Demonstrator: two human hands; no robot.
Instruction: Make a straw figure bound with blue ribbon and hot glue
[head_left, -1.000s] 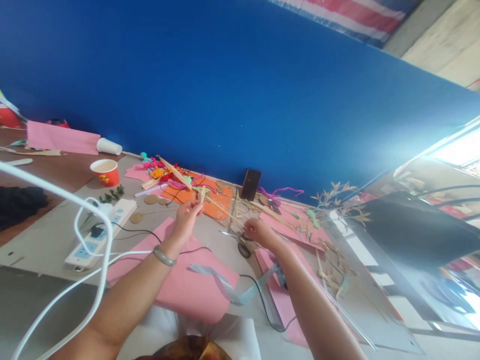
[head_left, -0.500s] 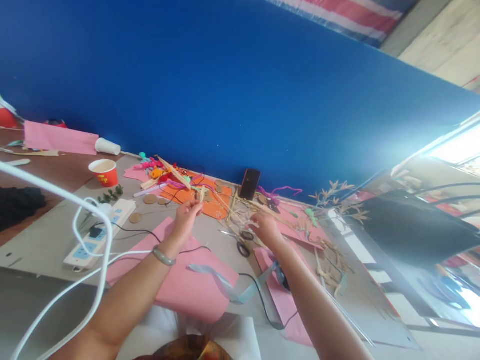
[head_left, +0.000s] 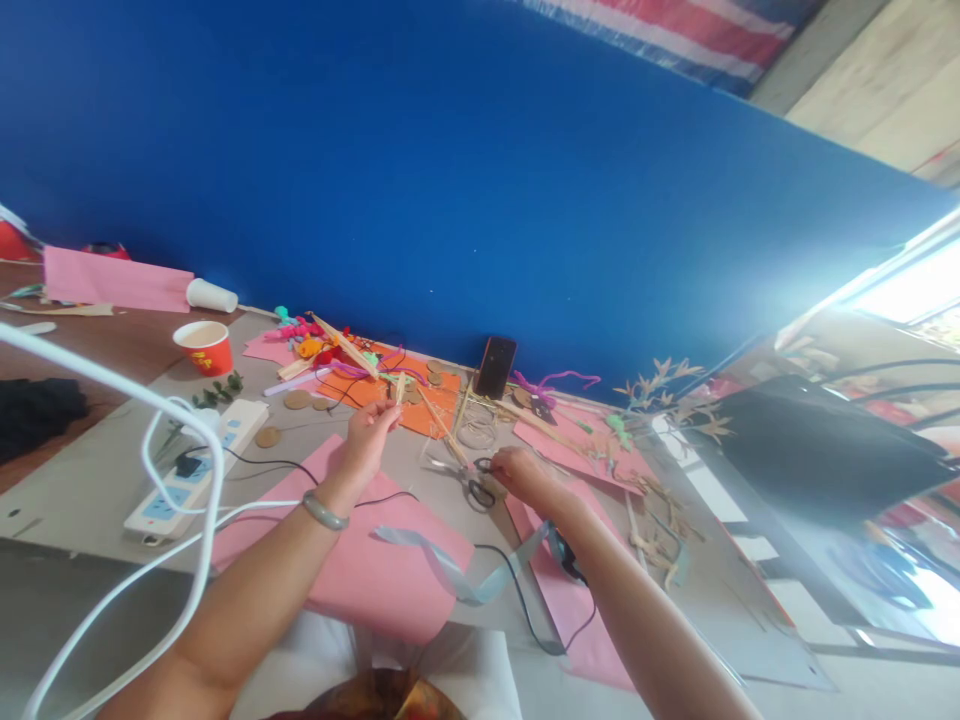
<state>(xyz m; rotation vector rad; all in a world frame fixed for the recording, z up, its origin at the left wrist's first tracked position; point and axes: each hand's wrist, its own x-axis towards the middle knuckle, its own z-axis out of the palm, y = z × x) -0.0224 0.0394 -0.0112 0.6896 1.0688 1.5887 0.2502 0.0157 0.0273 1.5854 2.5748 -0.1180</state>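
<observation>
My left hand point(head_left: 369, 434) is raised above the table with its fingers pinched on the end of a thin straw stalk point(head_left: 433, 408) that runs right toward a loose bundle of straw point(head_left: 471, 425). A jade bangle sits on that wrist. My right hand point(head_left: 520, 473) is lower, closed over the handles of black scissors point(head_left: 466, 482) lying on the grey tabletop point(head_left: 90, 470). Both hands hover over pink paper sheets point(head_left: 360, 560).
A white power strip point(head_left: 195, 466) with a black plug and a thick white cable point(head_left: 150, 590) lie left. A red paper cup point(head_left: 201, 346), orange paper with pipe cleaners point(head_left: 375, 385), a black phone point(head_left: 496, 366) against the blue wall, dried twigs point(head_left: 660, 520) and grey ribbon point(head_left: 457, 570) surround them.
My right hand lifted toward the straw bundle half a second ago, then dropped back down and left onto the scissors. The left hand has stayed put, holding the stalk.
</observation>
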